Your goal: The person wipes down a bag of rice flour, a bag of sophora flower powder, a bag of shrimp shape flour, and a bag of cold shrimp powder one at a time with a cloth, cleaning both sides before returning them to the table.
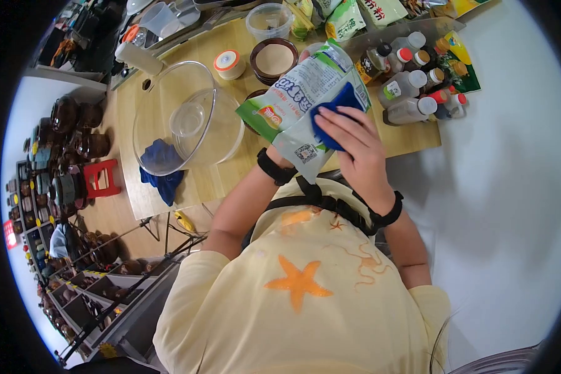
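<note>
A green and white printed food packet [293, 103] is held up and tilted in front of my chest. My left hand [279, 157] supports it from behind; the packet hides nearly all of that hand and its fingers. Against the packet's right side, my right hand [352, 137] presses a folded dark blue cloth [330, 134], its fingers closed over the cloth. Beyond the packet, a stack of brown-rimmed bowls [274, 59] stands on the wooden table [187, 193].
A large clear glass bowl [227, 140] rests at the left, with another blue cloth [168, 187] at the table edge. Several seasoning bottles [405, 87] crowd the right. A lidded tub [229, 65] and a clear plastic tub [268, 23] stand farther back.
</note>
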Action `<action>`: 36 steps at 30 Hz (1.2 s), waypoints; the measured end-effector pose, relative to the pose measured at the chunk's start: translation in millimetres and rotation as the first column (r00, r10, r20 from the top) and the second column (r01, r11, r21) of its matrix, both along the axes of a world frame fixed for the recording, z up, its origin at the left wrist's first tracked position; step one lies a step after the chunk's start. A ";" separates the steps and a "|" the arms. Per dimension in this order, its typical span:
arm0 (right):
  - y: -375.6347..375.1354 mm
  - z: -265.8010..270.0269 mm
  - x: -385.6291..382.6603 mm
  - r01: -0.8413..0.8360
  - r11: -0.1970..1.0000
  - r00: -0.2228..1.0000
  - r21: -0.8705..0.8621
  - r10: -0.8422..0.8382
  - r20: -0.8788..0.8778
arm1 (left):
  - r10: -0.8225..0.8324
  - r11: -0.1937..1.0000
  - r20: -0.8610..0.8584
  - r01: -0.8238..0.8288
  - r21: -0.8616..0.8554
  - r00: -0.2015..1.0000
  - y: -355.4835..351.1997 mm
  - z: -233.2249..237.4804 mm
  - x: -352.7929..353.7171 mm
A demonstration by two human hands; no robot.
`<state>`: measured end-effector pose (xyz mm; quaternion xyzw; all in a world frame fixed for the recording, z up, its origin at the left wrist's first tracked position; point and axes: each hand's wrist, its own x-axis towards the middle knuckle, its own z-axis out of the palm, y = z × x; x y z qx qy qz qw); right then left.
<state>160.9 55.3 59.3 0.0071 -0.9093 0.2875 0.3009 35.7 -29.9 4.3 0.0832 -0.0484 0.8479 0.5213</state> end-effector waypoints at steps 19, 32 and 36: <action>-33.1 -8.0 -53.6 -0.134 0.986 0.990 0.095 0.129 0.059 | -0.119 0.993 0.084 0.120 -0.017 0.989 0.3 -30.9 18.6; -5.9 -5.6 1.0 -0.479 0.875 0.860 0.066 0.453 0.235 | -0.174 0.985 0.198 0.171 0.033 0.965 -12.4 -44.4 10.6; 22.0 -14.5 13.6 -0.359 0.930 0.917 0.083 0.335 0.217 | -0.063 0.990 -0.018 0.060 -0.126 0.998 -23.1 -40.2 2.6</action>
